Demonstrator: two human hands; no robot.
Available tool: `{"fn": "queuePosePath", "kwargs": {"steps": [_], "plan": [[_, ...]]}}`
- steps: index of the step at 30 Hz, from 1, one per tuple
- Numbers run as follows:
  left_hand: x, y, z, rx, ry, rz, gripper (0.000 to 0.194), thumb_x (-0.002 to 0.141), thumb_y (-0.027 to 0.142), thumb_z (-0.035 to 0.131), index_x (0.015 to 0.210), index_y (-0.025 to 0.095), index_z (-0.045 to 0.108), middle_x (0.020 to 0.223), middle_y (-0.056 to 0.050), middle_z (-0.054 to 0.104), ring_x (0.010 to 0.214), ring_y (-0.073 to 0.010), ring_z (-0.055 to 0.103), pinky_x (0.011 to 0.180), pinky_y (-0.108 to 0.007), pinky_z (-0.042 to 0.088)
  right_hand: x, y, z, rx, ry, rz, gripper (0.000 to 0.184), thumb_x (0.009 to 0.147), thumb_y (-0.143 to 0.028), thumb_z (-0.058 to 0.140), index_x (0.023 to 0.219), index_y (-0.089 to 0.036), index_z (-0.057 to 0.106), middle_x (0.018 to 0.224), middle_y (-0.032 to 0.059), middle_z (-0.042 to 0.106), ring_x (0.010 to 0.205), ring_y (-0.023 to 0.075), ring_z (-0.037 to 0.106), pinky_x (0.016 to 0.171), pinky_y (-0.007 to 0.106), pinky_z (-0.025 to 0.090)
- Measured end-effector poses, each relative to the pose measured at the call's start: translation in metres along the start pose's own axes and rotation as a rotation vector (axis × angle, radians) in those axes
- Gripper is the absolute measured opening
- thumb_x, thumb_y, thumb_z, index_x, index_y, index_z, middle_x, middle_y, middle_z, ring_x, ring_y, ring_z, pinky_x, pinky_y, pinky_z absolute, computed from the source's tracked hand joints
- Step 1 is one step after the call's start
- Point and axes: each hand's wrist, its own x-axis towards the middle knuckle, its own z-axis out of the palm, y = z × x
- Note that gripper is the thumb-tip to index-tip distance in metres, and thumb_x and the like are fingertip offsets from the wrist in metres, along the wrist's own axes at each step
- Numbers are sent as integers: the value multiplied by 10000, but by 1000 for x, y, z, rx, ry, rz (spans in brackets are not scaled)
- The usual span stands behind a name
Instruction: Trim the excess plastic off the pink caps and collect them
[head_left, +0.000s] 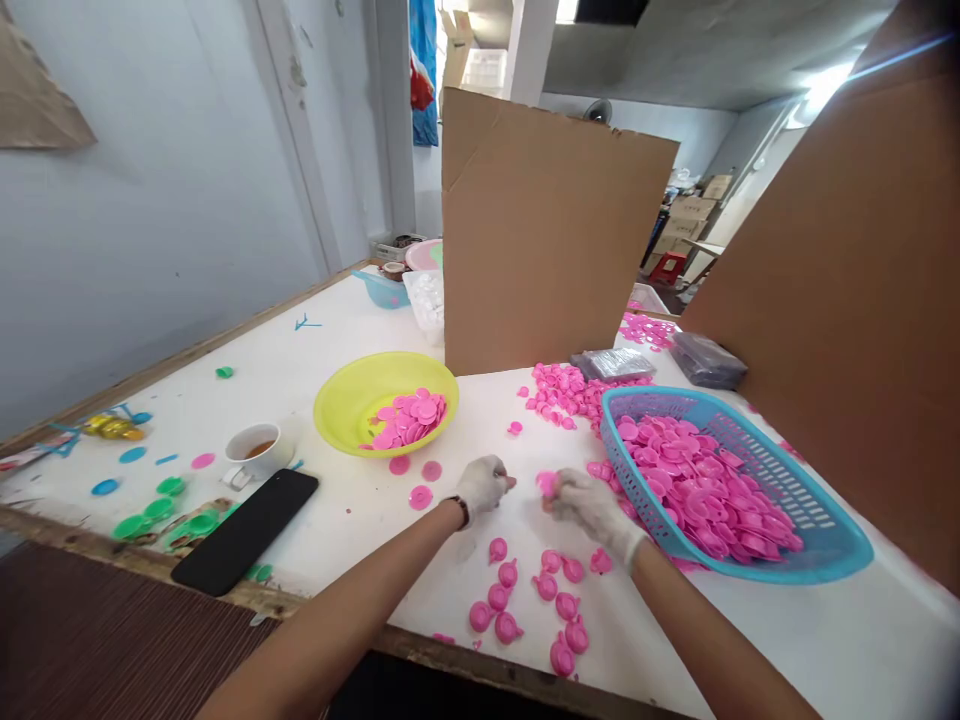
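Note:
My left hand, in a pale glove, is closed just above the white table; whatever its curled fingers hold is hidden. To the right, my gloved right hand pinches a small pink plastic piece, blurred by motion. Between my forearms, near the front edge, lie several pink pieces shaped like toy teapots. A yellow bowl with flat pink discs stands beyond my left hand. Beside my right hand, a blue basket holds a heap of pink pieces.
Upright cardboard stands behind the bowl, with more pink pieces spread before it. A black phone and a white cup of brown drink lie left, among green caps. Another cardboard sheet rises at right.

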Motion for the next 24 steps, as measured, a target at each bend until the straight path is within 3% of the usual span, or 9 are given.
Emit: {"fn": "queuePosePath", "kwargs": {"steps": [3,5,7,10,15,19,24], "plan": [[-18,-30,-33,85,176,30,174,831,209,459,927,152,593,892,-57,648,786,-130,594,688,-229,434,-13,0,-9,377,169,-304,307,690,-452,628,896,-265,499,891,3,647,811,141,631,680,257,507],[-29,-43,-44,149,214,48,162,818,166,459,863,145,613,869,-65,636,837,-150,571,745,-256,414,-11,-4,-4,431,169,-378,349,693,-448,637,966,-276,502,977,18,631,788,153,628,672,283,504],[-37,-48,-44,206,207,64,149,800,151,480,807,147,629,838,-69,621,845,-164,559,762,-273,403,3,-11,10,124,164,-374,319,736,-420,583,993,-249,503,1002,35,607,724,148,616,638,284,489],[-39,-43,-30,272,181,67,110,773,151,528,789,160,637,852,-78,592,880,-185,543,744,-281,400,42,-25,37,-373,286,-396,270,765,-305,507,1014,-204,529,1037,66,556,736,155,580,668,295,463],[-34,-37,-9,362,153,28,205,719,107,564,914,160,599,1020,-97,544,915,-205,536,672,-275,407,98,-43,56,-543,362,-362,284,716,-133,521,992,-185,564,1130,111,484,982,202,496,849,303,374],[-40,-49,-8,209,202,33,178,723,56,509,859,162,554,848,-47,582,803,-165,564,670,-265,414,102,-44,52,-564,243,-220,145,757,-158,461,867,-169,555,990,93,553,908,171,535,758,260,404],[-42,-53,-10,-453,165,-195,86,765,108,500,792,184,469,548,51,475,488,-105,514,467,-215,388,72,-34,53,-501,-142,113,155,743,-142,398,795,-156,544,702,33,608,550,111,576,526,221,431]]}}
